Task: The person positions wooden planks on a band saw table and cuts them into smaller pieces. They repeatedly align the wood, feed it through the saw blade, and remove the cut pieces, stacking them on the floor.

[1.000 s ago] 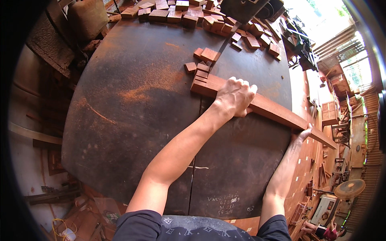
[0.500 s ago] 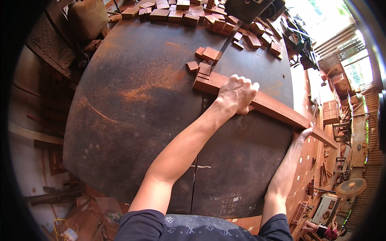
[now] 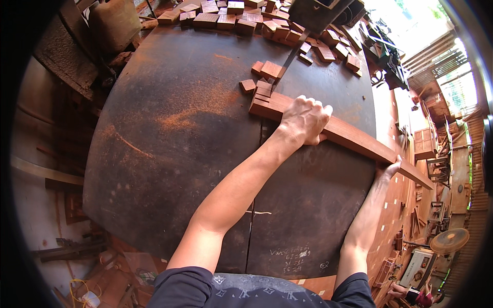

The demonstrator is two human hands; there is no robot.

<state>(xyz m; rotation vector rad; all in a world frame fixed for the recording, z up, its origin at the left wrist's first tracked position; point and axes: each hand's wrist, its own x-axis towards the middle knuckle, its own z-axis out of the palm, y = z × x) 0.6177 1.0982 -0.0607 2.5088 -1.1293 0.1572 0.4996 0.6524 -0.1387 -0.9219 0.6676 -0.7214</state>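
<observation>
A long reddish wooden beam (image 3: 354, 137) lies slantwise across the dark saw table (image 3: 169, 169), its right part sticking out past the table's edge. My left hand (image 3: 306, 120) is closed over the beam near its left end, knuckles up. Farther along, my right hand (image 3: 391, 167) grips the beam from below at the table's edge, thumb along its side. The thin bandsaw blade (image 3: 290, 64) comes down at the beam's left end, where cuts show in the wood. How deep the blade sits there is hard to see.
Small cut blocks (image 3: 271, 69) lie just behind the beam's end. Many more wooden blocks (image 3: 205, 20) are heaped along the table's far edge. Sawdust (image 3: 179, 120) is spread on the left half. A fan (image 3: 449, 241) and another person (image 3: 423, 297) are at the lower right.
The whole view has shifted slightly. Both hands keep their hold on the beam, and no clear movement of it against the blade shows.
</observation>
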